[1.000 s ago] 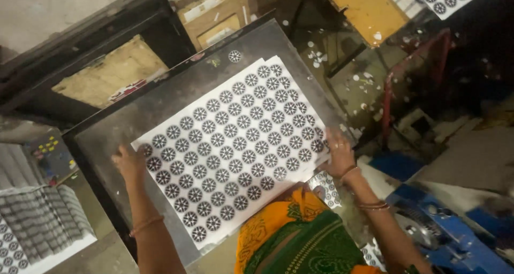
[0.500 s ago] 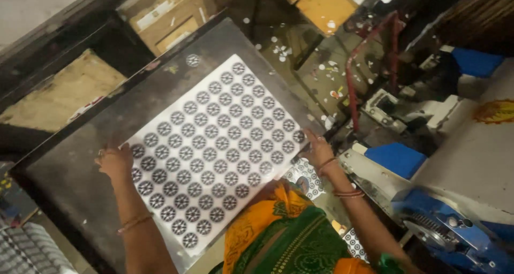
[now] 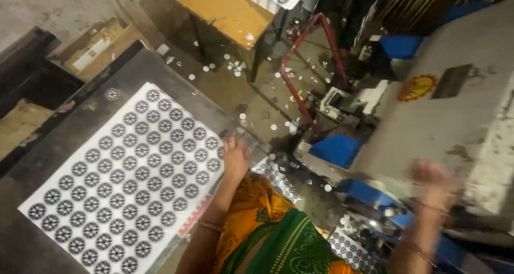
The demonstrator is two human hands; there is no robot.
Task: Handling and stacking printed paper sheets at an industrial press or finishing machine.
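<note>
— Where are your hands just now?

— My left hand lies flat, fingers released, on the right edge of the white sheet printed with rows of black round wheel patterns. It presses down and grips nothing. My right hand is up and away to the right, near the grey machine housing. It is blurred, so I cannot tell whether it is spread or clenched, and I see nothing in it.

— And the sheet itself?

— It lies flat on the dark metal worktop, left of me. Its right edge reaches the worktop's rim, by my orange and green garment.

— What could go wrong?

— I judge the sheet could slip or skew, since only one palm pins it at one edge. It could slide off the rim toward the floor, which is littered with small white punched discs. More printed sheets lie below by the blue machine parts, so a dropped one might mix in with them.
</note>
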